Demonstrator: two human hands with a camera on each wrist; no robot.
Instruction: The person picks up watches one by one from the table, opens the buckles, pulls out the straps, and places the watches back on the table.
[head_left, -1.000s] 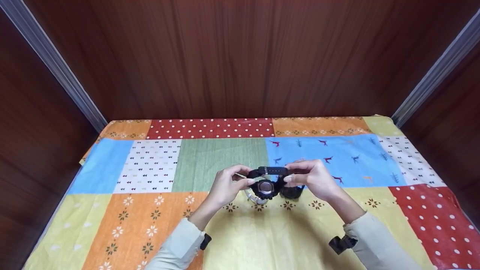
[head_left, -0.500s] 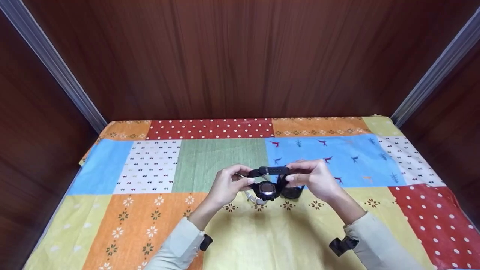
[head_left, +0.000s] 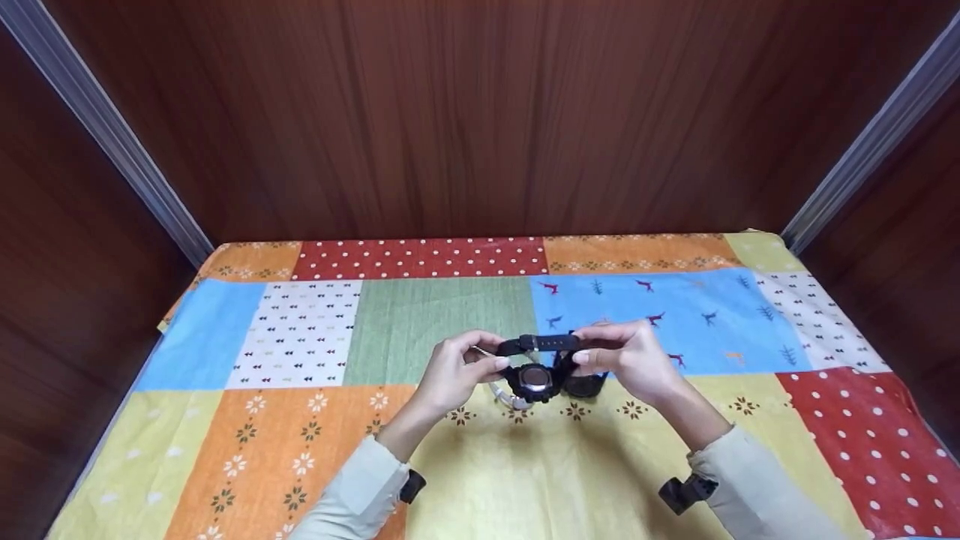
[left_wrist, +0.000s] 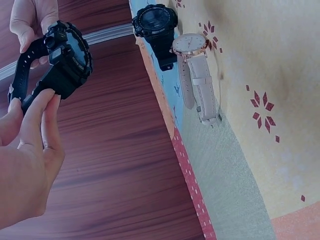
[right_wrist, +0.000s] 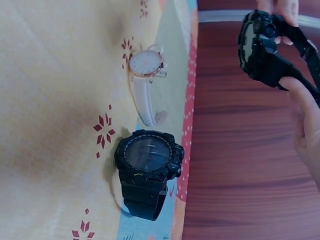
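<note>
A black wristwatch (head_left: pixel 535 379) with a round face is held up above the cloth, its strap buckled into a loop. My left hand (head_left: pixel 456 373) pinches the strap on the left side between thumb and fingers. On the opposite side my right hand (head_left: pixel 631 361) grips the strap the same way. Below the raised watch, a second black watch (right_wrist: pixel 148 155) lies on the cloth. Beside it is a white-strapped watch (left_wrist: pixel 200 75) with a pale dial and rose-gold rim. In the head view both are partly hidden behind the held watch.
A patchwork-print cloth (head_left: pixel 480 480) covers the table. Dark wood panels (head_left: pixel 480 120) stand behind it and at both sides, with metal strips at the corners. A black wrist camera (head_left: pixel 686 491) sits at the right sleeve.
The held watch has tilted slightly, its face dipping a little lower and turning more upward. Both hands keep their grip and have barely moved.
</note>
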